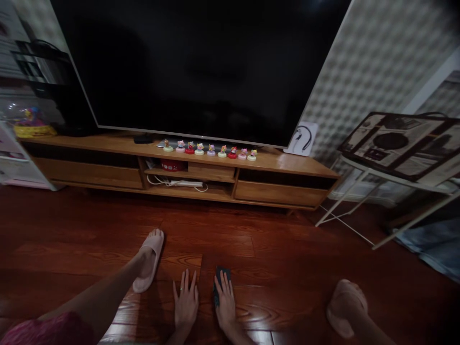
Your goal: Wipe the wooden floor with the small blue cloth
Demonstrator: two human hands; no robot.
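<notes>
My left hand [186, 300] lies palm down against the wooden floor [251, 242], fingers spread, a ring on one finger. Nothing is in it. Just to its right, my right hand [225, 298] presses flat on a dark grey-green cloth [223, 272], with its fingers stretched out over it. The cloth shows beyond the fingertips and along the hand's left side; the rest is hidden under the palm. The two hands are a short way apart.
My slippered feet stand on either side, the left slipper [155, 254] and right slipper [343, 306]. Ahead runs a low wooden TV cabinet [283, 191] with a row of small figurines [211, 151] below a large television [201, 72]. At right, a patterned case [398, 143] rests on a white-legged table [339, 201].
</notes>
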